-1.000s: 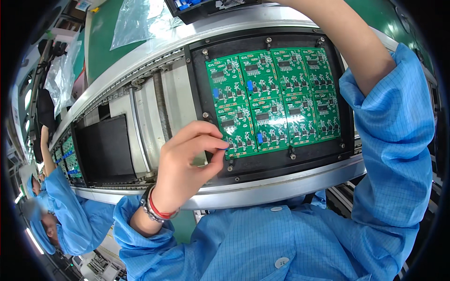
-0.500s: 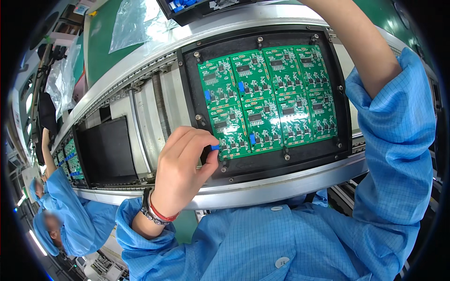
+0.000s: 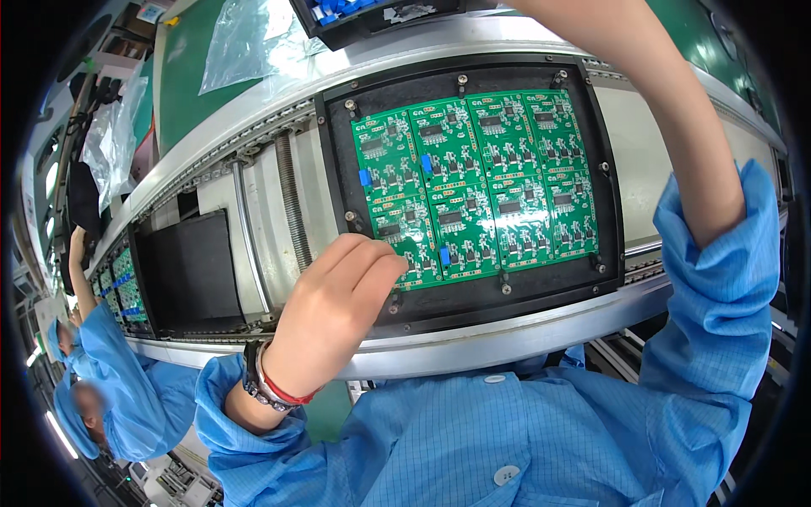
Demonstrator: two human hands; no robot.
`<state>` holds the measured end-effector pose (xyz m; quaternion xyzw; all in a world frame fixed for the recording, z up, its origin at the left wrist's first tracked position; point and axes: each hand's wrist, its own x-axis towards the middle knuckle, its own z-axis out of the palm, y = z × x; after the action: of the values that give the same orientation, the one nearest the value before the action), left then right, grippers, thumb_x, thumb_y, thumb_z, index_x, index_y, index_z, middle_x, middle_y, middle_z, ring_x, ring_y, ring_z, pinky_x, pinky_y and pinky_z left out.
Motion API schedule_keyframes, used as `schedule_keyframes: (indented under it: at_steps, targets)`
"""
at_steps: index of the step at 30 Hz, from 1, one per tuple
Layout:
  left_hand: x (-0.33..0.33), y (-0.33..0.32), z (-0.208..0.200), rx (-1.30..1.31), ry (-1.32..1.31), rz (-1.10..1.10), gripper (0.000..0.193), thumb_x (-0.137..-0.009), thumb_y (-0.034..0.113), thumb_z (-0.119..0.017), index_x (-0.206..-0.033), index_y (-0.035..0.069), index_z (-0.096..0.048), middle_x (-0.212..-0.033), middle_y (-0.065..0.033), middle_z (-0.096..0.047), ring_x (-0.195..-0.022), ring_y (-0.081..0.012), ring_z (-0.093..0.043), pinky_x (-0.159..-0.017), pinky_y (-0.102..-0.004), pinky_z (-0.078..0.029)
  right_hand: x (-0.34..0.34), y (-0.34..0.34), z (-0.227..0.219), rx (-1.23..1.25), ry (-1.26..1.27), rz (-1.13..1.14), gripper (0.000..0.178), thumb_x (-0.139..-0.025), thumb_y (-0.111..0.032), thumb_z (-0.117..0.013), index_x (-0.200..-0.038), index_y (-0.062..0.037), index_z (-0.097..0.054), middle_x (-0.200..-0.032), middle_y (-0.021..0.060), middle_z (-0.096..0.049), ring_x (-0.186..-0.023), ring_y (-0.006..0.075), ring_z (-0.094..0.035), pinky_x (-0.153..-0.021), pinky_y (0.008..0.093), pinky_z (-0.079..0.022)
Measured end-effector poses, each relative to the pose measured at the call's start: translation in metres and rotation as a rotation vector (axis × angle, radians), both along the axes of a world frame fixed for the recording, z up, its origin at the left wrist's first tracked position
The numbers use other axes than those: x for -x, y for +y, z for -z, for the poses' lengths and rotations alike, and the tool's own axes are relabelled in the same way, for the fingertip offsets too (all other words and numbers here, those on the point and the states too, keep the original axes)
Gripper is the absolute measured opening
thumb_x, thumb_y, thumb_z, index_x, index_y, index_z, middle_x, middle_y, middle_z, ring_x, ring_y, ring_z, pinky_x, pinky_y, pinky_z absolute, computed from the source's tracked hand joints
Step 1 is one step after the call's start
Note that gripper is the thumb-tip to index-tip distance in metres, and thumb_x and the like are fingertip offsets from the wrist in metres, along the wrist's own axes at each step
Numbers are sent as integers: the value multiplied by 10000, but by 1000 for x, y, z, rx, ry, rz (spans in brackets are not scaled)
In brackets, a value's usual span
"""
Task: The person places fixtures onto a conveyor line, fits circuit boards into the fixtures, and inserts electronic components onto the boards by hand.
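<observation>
A panel of green circuit boards (image 3: 498,182) lies in a black frame carrier (image 3: 439,304) in front of me. My left hand (image 3: 338,291) is closed in a pinch at the panel's lower left corner, fingertips down on the board. Its fingers hide the small blue component seen between them a moment earlier. Other blue components stand on the panel: one at the left edge (image 3: 366,177), one right of it (image 3: 427,163), one in the lower row (image 3: 445,255). My right forearm (image 3: 676,110) reaches up past the panel; its hand lies beyond the top edge, near a black bin (image 3: 355,27) of blue parts.
The carrier sits on a conveyor with metal rails (image 3: 507,329) and a threaded rod (image 3: 291,203). Upright screws ring the panel. A clear plastic bag (image 3: 245,51) lies on the green bench behind. At left, a co-worker in blue (image 3: 139,397) reaches toward another carrier with boards (image 3: 127,283).
My left fingertips have come down onto the board's corner, and the blue component between them has gone out of sight. My right forearm has swung left along the top. The carrier appears slightly farther left.
</observation>
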<state>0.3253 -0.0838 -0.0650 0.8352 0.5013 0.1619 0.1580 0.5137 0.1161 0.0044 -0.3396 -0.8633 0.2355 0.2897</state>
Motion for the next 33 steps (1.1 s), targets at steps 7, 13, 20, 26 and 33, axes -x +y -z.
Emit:
schedule_keyframes:
  at_steps: [7,13,20,26,33]
  targets:
    - [7,25,-37,-7,57,-40,338,-729,-3,-721,-1052,53,-641,-1144,-139,-599,-1032,-338,-589,-872,-391,-494,-66,-16,66,536,-56,-152,78,-838,46,-653,-913,26,-648,-929,14,-605,-866,78,-585,-762,215,-498]
    - [10,146,-46,-673,158,67,161,-826,8,-606,-979,12,-659,-882,-128,-654,-835,-275,-629,-756,-347,-503,-84,-38,86,375,-4,-221,164,-798,99,-623,-945,32,-650,-987,65,-609,-857,132,-595,-739,240,-512]
    - [15,201,-33,-535,493,2,152,-804,20,-515,-861,15,-656,-798,-179,-645,-802,-339,-639,-741,-411,-521,-77,-45,86,236,-69,-107,251,-732,92,-644,-963,-7,-633,-868,54,-645,-727,139,-585,-649,264,-490]
    - [7,203,-35,-599,-303,377,122,-773,58,-554,-767,23,-670,-756,-184,-643,-783,-343,-643,-730,-420,-516,-78,-44,85,218,-106,-94,265,-719,98,-640,-958,-14,-612,-833,50,-621,-722,142,-586,-652,263,-492]
    - [-2,213,-44,-413,349,-81,186,-833,125,-576,-759,-1,-691,-732,-213,-638,-747,-359,-638,-728,-428,-506,-68,-43,79,139,-188,-102,281,-705,109,-625,-952,-20,-584,-825,73,-593,-688,181,-568,-639,295,-489]
